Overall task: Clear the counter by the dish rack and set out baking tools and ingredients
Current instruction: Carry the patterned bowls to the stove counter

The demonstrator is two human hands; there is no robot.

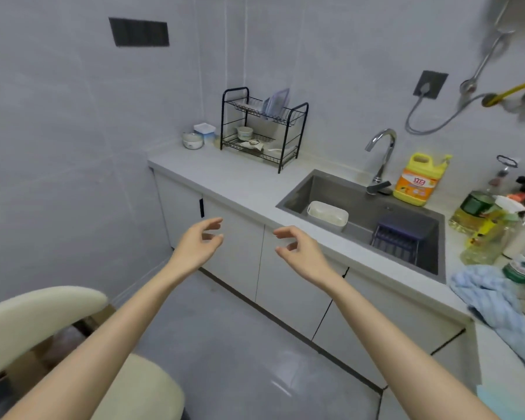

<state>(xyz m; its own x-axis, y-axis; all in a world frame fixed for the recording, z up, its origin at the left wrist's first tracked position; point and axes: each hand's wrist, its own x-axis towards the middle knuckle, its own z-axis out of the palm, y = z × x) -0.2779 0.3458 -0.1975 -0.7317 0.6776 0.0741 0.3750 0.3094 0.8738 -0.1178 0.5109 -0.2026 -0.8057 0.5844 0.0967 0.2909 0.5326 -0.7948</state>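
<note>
Head view: left hand (199,241) and right hand (297,247) loosely curled, empty, raised short of worktop (225,177). Dish rack (262,128) at back wall; bowl (191,140) and lidded box (205,130) just beside, left. Risk: hasty reach across worktop, bowl knocked against rack or box toppled.

Beyond the left hand (199,242), the black two-tier wire dish rack (262,128) looks like coated metal, matt. The pale grey counter (225,178) beneath it is smooth and matt, stone-like. Past the right hand (297,247), the dark grey rectangular sink (358,207) is brushed metal and the curved tap (382,147) is polished chrome. The yellow detergent jug (419,180) is glossy plastic. Far right of that hand, the crumpled blue cloth (494,298) looks soft and woven. Below both hands, the grey floor tiles (240,344) are glossy.
</note>
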